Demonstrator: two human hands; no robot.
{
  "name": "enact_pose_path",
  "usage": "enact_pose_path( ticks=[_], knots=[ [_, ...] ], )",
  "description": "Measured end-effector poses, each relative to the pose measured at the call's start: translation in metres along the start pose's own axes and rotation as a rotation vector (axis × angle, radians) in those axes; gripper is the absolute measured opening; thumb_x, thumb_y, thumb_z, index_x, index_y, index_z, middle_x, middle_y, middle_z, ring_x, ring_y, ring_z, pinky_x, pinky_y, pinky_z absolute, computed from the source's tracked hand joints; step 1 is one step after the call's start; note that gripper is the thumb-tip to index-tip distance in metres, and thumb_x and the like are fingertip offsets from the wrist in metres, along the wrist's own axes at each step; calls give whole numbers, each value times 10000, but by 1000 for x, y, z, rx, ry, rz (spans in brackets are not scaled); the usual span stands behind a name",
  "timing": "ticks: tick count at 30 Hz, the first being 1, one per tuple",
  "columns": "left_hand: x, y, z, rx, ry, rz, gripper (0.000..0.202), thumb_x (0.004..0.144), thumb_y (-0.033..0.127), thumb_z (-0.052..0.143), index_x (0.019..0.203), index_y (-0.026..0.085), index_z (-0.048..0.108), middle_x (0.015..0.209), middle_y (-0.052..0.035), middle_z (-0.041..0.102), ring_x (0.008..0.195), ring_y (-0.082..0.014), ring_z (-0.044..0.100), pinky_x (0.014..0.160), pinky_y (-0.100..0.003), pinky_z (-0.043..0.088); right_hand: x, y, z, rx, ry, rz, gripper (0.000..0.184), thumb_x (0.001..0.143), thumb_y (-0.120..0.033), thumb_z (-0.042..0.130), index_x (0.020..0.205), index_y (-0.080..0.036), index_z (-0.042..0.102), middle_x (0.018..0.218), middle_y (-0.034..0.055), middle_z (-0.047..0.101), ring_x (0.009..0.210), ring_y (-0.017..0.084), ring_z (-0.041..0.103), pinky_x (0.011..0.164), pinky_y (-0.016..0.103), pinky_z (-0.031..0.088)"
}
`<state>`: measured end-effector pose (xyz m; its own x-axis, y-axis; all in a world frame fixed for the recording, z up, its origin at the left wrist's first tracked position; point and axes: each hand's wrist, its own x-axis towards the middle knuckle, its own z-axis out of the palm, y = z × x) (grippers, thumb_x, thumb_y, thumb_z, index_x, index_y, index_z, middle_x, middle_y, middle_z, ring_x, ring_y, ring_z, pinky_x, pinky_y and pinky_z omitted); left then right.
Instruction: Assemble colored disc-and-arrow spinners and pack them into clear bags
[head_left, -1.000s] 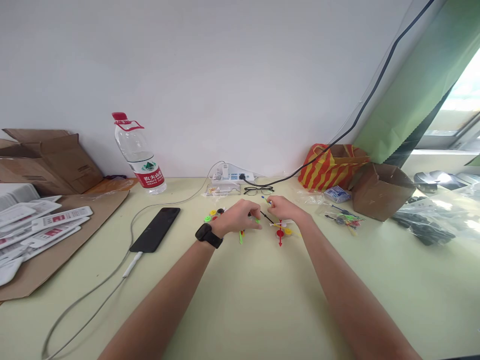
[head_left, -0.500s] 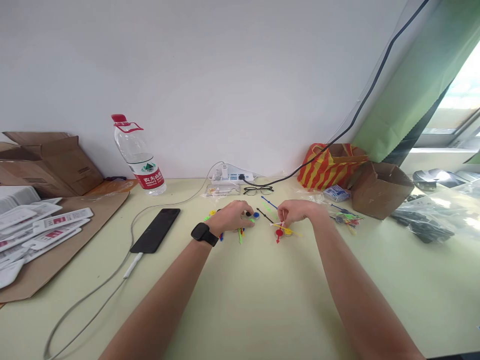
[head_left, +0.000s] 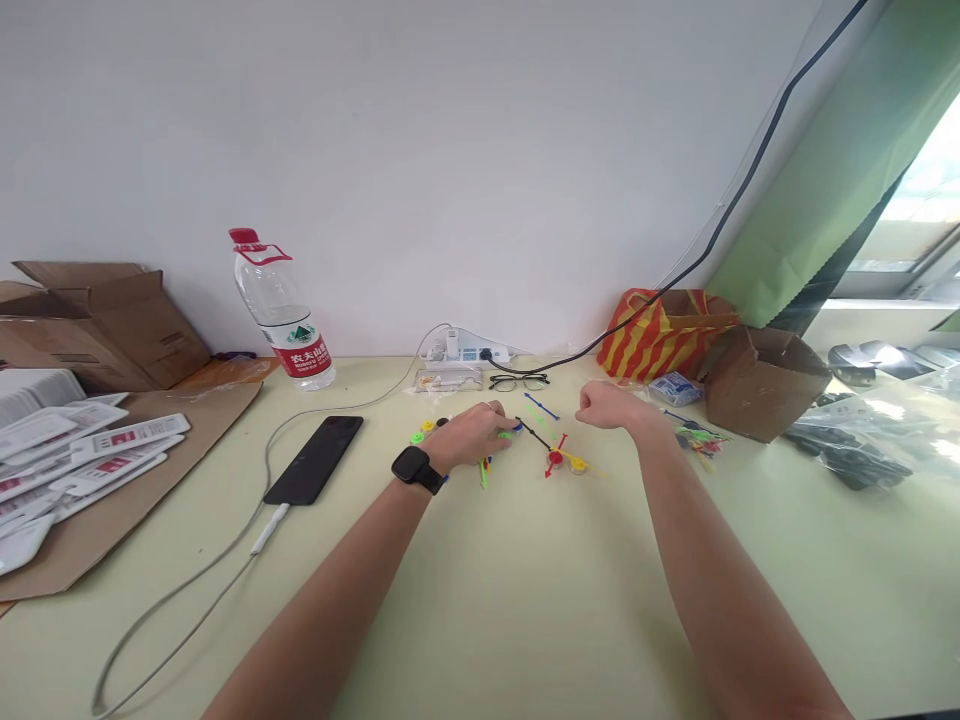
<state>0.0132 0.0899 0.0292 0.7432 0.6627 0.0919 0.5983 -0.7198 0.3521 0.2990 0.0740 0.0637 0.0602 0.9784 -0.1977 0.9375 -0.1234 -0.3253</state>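
My left hand (head_left: 474, 436), with a black watch on its wrist, is low over small plastic pieces, its fingers closed at a blue disc (head_left: 517, 427). Green, yellow and black discs and a green pointer (head_left: 484, 474) lie around and partly under it. My right hand (head_left: 606, 405) is closed like a fist a little above the table; what it holds, if anything, is hidden. Between the hands lie a red disc with a red arrow (head_left: 556, 457), a yellow disc (head_left: 577, 464) with a yellow pointer, a black arrow (head_left: 534, 434) and a blue arrow (head_left: 541, 406).
A phone (head_left: 315, 462) on a charging cable and a large water bottle (head_left: 298, 340) stand left. Behind are a power strip (head_left: 469, 351) and glasses (head_left: 519, 381). To the right are a striped bag (head_left: 637, 335), a small carton (head_left: 765, 385) and a pile of coloured pointers (head_left: 701, 437).
My right hand has lifted away from the red disc, up and to the right. The red arrow has turned and the white piece is out of sight. My left fingers have shifted onto the blue disc.
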Motion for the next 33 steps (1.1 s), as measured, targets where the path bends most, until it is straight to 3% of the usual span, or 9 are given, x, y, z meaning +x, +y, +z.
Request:
enact_pose_path(
  ticks=[3,10,14,17,20,26,33],
  knots=[
    [-1,0,0,12,42,3,439,911,359,626,1336,277,700,1244,-97,657,1148,-293,626,903,-366,527,-3,-3,-4,88,32,-42,74,794,-234,646,774,-199,583,894,100,751,801,218,708,622,284,485],
    [3,24,-17,-328,331,129,464,949,462,653,1381,295,616,1358,-67,661,1167,-246,644,1000,-403,547,-13,-39,1,769,-115,-412,118,779,-198,682,769,-201,564,737,50,729,672,174,690,655,294,550],
    [8,34,-19,-552,401,193,312,964,389,652,1236,235,658,1147,-65,754,1046,-196,717,993,-372,581,-11,-55,11,944,-153,-485,87,768,-193,653,797,-203,571,703,21,702,657,162,674,667,298,544],
    [10,31,-16,-582,427,174,282,952,374,668,1179,208,697,1025,-67,779,934,-190,749,925,-355,618,-8,-59,20,1005,-151,-480,113,753,-200,639,831,-211,557,683,-9,668,644,147,640,640,274,500],
    [11,25,-9,-556,399,144,249,950,395,667,1086,198,735,1004,-65,784,892,-190,753,871,-338,628,-3,-60,29,992,-166,-452,136,750,-207,607,884,-212,581,662,-34,614,585,115,534,550,236,385],
    [14,20,10,-509,361,68,193,946,368,640,926,178,667,898,-60,765,772,-177,725,733,-319,612,4,-61,45,868,-148,-364,98,770,-208,557,844,-201,622,650,-34,549,579,107,444,515,233,290],
    [14,26,7,-436,401,84,75,876,218,626,944,193,645,915,-37,758,862,-175,711,876,-341,585,-2,-54,33,882,-301,-406,148,785,-195,593,928,-198,632,705,-1,642,660,134,612,629,247,469]
  ],
)
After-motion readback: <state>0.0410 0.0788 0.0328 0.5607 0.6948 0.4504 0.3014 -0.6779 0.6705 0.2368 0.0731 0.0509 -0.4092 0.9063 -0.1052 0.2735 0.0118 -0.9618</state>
